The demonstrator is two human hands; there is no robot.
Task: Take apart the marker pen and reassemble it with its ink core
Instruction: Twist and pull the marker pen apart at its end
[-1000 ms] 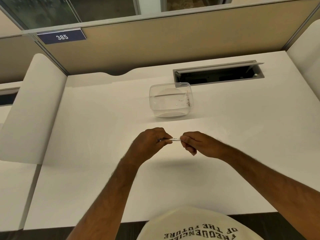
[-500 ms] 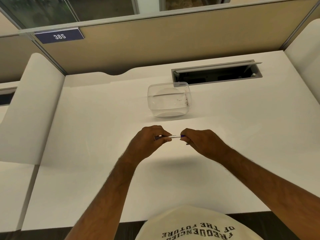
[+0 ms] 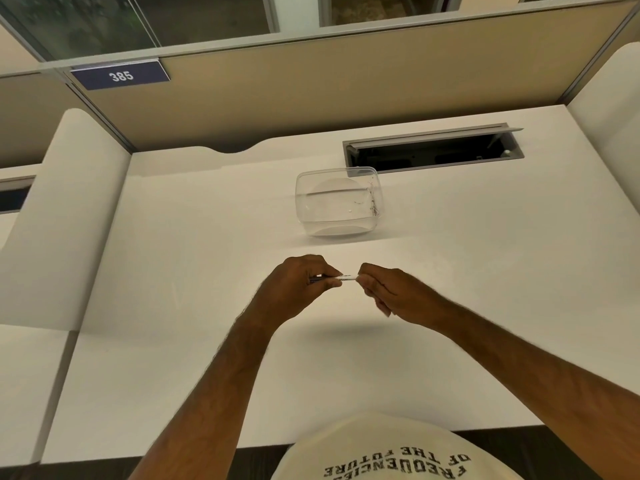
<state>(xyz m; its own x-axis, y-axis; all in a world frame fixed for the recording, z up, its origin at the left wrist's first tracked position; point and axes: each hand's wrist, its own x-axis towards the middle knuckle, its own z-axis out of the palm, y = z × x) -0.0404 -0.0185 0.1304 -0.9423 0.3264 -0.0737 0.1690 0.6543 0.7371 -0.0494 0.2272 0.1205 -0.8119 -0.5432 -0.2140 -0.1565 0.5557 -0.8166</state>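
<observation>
A thin white marker pen with small dark print lies level between both hands, above the middle of the white desk. My left hand is closed around its left end, where a dark part peeks out under the fingers. My right hand pinches the right end with thumb and fingers. Only a short white stretch of the pen shows between the hands; both ends are hidden.
A clear plastic container stands on the desk just beyond the hands. Behind it is an open cable slot in the desk. Tan partition walls and white side dividers enclose the desk.
The blue bit seen at the right end half a second ago is now hidden in my right hand. Both hands stay on the pen in about the same place.
</observation>
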